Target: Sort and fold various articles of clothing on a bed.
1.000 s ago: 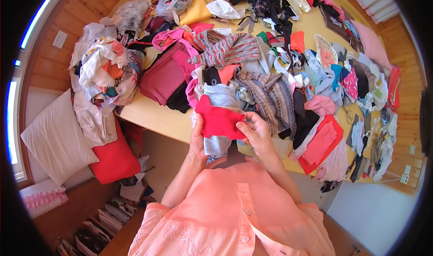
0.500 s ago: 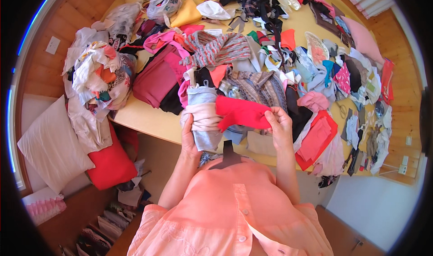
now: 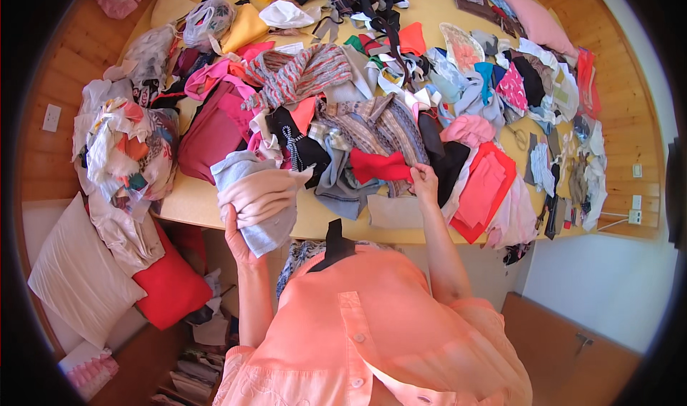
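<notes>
At the front edge of the table, my left hand (image 3: 239, 238) grips a rolled bundle of light grey cloth (image 3: 272, 228). A cream fabric band (image 3: 256, 197) is wound around this bundle, its loose end sticking out to the right. My right hand (image 3: 425, 182) pinches the right end of a red strip of cloth (image 3: 373, 167). That strip is apart from the bundle and hangs over a grey garment (image 3: 339, 195) and a patterned knit piece (image 3: 390, 127). Black cloth with a beaded trim (image 3: 306, 152) lies just beyond the bundle.
Heaps of clothes and scraps cover the yellow table (image 3: 193, 204). Folded coral-red cloth (image 3: 486, 191) overhangs its front right. A tall fabric pile (image 3: 122, 145) stands at left, above a cream pillow (image 3: 75, 270) and a red cushion (image 3: 175, 281). Scissors (image 3: 518, 135) lie at right.
The red strip has come away from the wrapped bundle and now sits to its right in my right hand. My left hand has moved left with the bundle, which is now tilted.
</notes>
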`<act>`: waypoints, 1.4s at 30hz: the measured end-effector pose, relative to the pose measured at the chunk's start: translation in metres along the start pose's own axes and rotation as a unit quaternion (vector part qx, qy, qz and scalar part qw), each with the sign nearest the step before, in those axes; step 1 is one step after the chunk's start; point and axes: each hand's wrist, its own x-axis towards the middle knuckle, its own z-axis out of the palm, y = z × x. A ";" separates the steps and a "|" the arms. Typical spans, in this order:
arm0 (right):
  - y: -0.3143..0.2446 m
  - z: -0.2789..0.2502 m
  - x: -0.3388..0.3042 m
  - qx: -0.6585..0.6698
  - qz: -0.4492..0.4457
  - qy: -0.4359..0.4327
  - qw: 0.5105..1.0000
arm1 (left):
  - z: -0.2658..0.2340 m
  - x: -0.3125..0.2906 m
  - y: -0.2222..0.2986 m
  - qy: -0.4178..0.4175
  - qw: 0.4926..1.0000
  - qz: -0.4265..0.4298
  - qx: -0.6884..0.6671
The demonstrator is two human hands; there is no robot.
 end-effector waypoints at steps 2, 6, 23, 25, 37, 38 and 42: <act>0.012 -0.002 0.001 -0.011 0.004 -0.006 1.000 | 0.002 -0.003 0.000 0.009 1.000 0.008 0.014; 0.016 0.014 -0.009 -0.198 -0.251 0.110 0.941 | 0.011 -0.011 -0.007 0.031 0.999 -0.015 0.004; -0.167 0.105 -0.144 -0.035 -0.429 -0.229 0.873 | 0.040 -0.020 -0.055 0.121 0.946 -0.040 0.299; -0.158 0.106 -0.140 -0.035 -0.399 -0.263 0.878 | 0.049 -0.023 -0.053 0.127 0.906 -0.032 0.402; -0.109 0.104 -0.116 0.037 -0.167 -0.330 0.928 | 0.017 -0.032 -0.037 0.143 0.912 -0.140 0.358; -0.098 0.103 -0.104 -0.004 -0.186 -0.283 0.941 | 0.014 -0.034 -0.035 0.147 0.919 -0.132 0.342; -0.046 0.070 -0.040 -0.194 -0.307 -0.004 0.932 | 0.020 -0.036 -0.036 0.152 0.937 -0.115 0.291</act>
